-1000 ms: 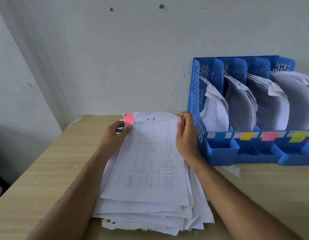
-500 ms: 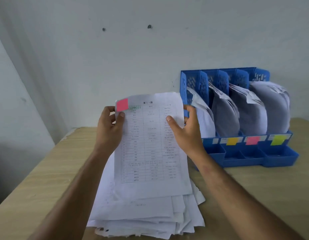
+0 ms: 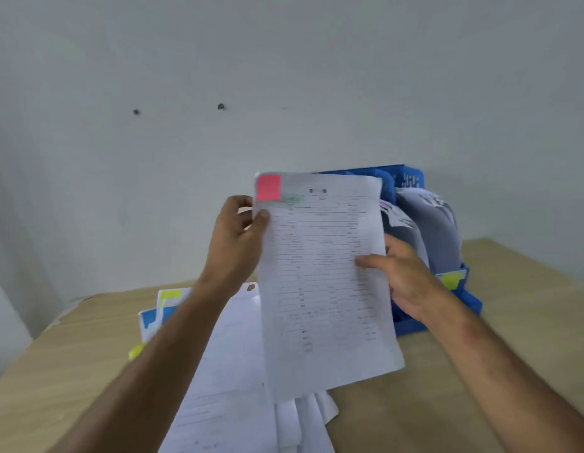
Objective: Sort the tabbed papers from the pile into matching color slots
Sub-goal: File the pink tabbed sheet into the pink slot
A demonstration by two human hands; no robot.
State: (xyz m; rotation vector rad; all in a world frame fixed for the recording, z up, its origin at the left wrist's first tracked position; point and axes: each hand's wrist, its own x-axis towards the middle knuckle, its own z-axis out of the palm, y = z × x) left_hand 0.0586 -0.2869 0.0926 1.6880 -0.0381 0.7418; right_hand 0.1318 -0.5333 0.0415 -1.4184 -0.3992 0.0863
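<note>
A printed sheet (image 3: pixel 323 282) with a pink tab (image 3: pixel 268 188) at its top left corner is held upright above the table. My left hand (image 3: pixel 233 243) pinches its left edge just below the tab. My right hand (image 3: pixel 402 276) holds its right edge, thumb on the front. The paper pile (image 3: pixel 232 364) lies on the table beneath, with yellow and blue tabs showing at its far left. The blue file rack (image 3: pixel 411 183) stands behind the sheet, mostly hidden; only its rightmost slots and a yellow label (image 3: pixel 451 279) show.
The wooden table (image 3: pixel 513 338) meets a white wall behind and a corner at the left. Curled grey papers (image 3: pixel 437 230) fill the visible rack slots.
Both hands lifted the pink-tabbed sheet off the pile and carried it up and to the right, in front of the rack. The camera tilted upward.
</note>
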